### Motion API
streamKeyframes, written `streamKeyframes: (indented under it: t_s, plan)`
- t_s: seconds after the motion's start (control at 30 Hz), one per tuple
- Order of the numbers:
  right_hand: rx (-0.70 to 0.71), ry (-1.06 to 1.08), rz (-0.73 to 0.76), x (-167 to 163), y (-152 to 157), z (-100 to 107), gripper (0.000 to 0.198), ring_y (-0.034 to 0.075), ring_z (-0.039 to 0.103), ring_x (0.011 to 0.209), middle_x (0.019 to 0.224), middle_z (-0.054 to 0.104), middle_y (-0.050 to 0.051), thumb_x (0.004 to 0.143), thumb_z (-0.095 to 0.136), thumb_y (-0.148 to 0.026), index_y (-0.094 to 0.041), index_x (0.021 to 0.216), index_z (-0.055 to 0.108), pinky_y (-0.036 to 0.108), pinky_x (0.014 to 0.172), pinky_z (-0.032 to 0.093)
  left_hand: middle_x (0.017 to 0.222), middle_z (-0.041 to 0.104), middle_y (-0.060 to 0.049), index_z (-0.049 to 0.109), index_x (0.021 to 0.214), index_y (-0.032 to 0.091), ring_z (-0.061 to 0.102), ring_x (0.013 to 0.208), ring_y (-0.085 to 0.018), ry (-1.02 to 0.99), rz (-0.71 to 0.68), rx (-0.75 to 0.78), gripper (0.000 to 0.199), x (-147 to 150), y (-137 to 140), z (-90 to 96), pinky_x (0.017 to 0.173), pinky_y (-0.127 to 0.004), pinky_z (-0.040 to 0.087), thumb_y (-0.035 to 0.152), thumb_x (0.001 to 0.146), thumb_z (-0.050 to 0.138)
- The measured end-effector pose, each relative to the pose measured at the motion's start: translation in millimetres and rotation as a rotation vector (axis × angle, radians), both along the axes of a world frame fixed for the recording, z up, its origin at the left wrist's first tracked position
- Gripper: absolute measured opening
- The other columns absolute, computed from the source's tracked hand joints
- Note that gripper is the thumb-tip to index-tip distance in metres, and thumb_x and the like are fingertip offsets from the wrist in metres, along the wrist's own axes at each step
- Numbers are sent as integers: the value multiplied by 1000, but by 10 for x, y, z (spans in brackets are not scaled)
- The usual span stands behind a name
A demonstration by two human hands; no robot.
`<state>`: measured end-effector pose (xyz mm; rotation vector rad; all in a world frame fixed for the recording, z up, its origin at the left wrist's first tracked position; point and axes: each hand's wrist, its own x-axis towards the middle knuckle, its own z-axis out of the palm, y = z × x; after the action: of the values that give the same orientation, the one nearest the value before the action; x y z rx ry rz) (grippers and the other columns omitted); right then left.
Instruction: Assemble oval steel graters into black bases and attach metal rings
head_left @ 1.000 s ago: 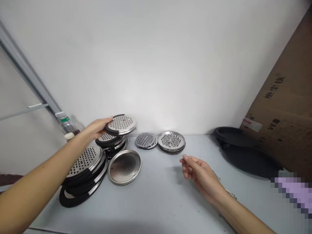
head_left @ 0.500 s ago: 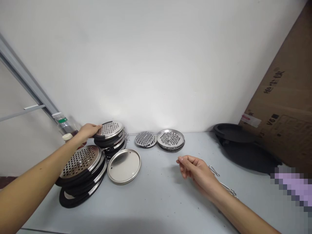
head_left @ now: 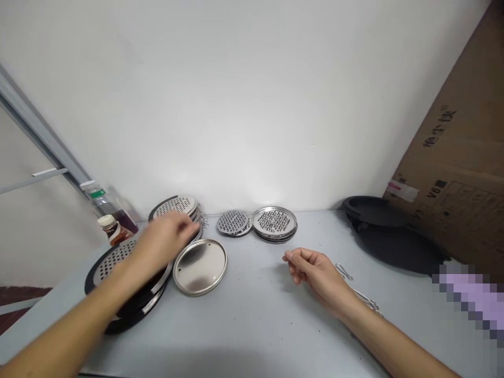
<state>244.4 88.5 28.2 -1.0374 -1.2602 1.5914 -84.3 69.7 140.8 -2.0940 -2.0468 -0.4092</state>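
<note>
My left hand (head_left: 169, 233), smeared by motion, hovers between the two left stacks of round metal graters. Its fingertips blur, so whether it holds anything is unclear. The nearer stack (head_left: 116, 257) has black rims and lies partly under my forearm. Behind my hand is the farther stack (head_left: 179, 206), with small wire hooks (head_left: 203, 216) at its right side. A shiny round metal lid (head_left: 200, 266) lies right of the nearer stack. My right hand (head_left: 315, 270) hangs over the table with thumb and forefinger pinched; anything between them is too small to make out.
Two more piles of grater discs, a small one (head_left: 233, 222) and a larger one (head_left: 274, 223), sit by the wall. Bent wire pieces (head_left: 344, 271) lie beside my right wrist. Bottles (head_left: 114, 228) stand at left; black trays (head_left: 397, 247) and a cardboard box (head_left: 449, 173) at right.
My left hand has left the top of the farther grater stack and moved right and towards me. My right hand has kept its pinch and hardly moved.
</note>
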Motion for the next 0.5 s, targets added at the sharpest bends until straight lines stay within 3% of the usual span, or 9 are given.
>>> streamKeyframes:
  t_s: [0.1, 0.2, 0.3, 0.5]
  plan:
    - [0, -19, -13, 12, 27, -13, 36, 10, 49, 54, 65, 56, -1, 81, 66, -51, -16, 72, 61, 25, 56, 39, 91, 68, -5, 66, 91, 22, 64, 77, -22, 36, -100, -282, 27, 420, -308, -347, 65, -29, 40, 47, 85, 57]
    - [7, -19, -39, 16, 58, -31, 35, 10, 50, 54, 66, 58, 0, 81, 66, -49, -16, 70, 61, 24, 55, 39, 86, 67, -5, 65, 86, 21, 64, 74, -23, 52, -89, -390, 20, 527, -403, -603, 62, -29, 37, 40, 84, 60]
    - [16, 0, -59, 3, 77, -41, 34, 9, 50, 51, 64, 58, -1, 80, 67, -48, -16, 70, 61, 24, 53, 39, 81, 67, -2, 64, 81, 22, 63, 74, -21, 1, -133, -405, 13, 450, -364, -682, 64, -28, 37, 32, 86, 58]
    - [-1, 53, -83, -22, 74, 8, 34, 8, 49, 47, 60, 57, -3, 75, 70, -46, -15, 68, 61, 23, 50, 40, 76, 67, -1, 68, 75, 24, 63, 71, -18, -73, -178, -389, 21, 355, -285, -720, 64, -25, 39, 32, 88, 53]
